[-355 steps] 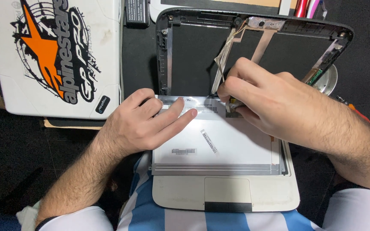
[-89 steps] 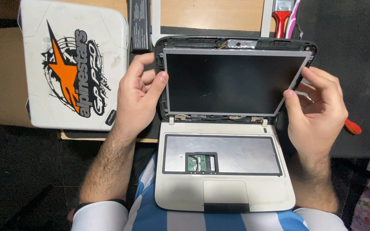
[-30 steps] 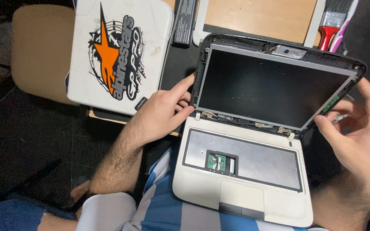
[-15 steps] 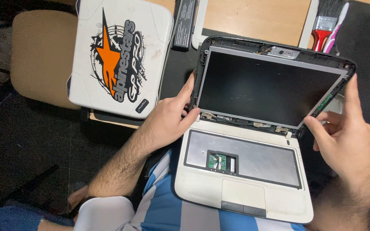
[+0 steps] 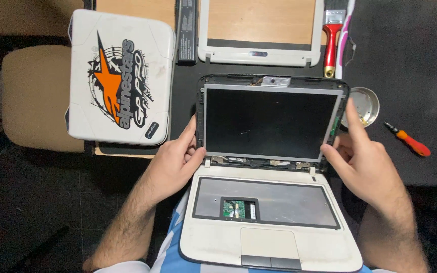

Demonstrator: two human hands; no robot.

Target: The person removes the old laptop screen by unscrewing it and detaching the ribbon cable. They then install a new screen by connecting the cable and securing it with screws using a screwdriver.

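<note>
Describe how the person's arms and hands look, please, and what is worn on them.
Both hands, the left hand and the right hand, are bare: no gloves, rings or watch show. The forearms are hairy and uncovered. A white sleeve edge shows at the left arm's lower end.
</note>
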